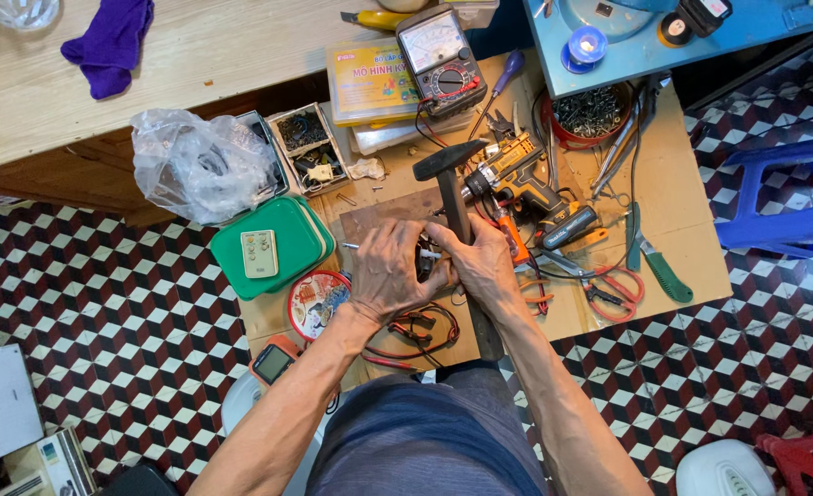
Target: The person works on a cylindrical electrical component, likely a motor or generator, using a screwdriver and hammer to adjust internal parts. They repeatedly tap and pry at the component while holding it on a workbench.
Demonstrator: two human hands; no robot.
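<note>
Pinching small dark part [425, 260] | left hand [390, 273] and right hand [485, 266] both closed on it | judged light, rigid (fiddly) | hold sides beside hammer [452, 188]

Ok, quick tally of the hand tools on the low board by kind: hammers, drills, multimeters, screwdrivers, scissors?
Hammer: 1
Cordless drill: 1
Analog multimeter: 1
Blue-handled screwdriver: 1
Red-handled scissors: 1
Total: 5
The left hand and right hand meet over a small dark part by the hammer's handle; more tools may be hidden in the clutter.
</note>
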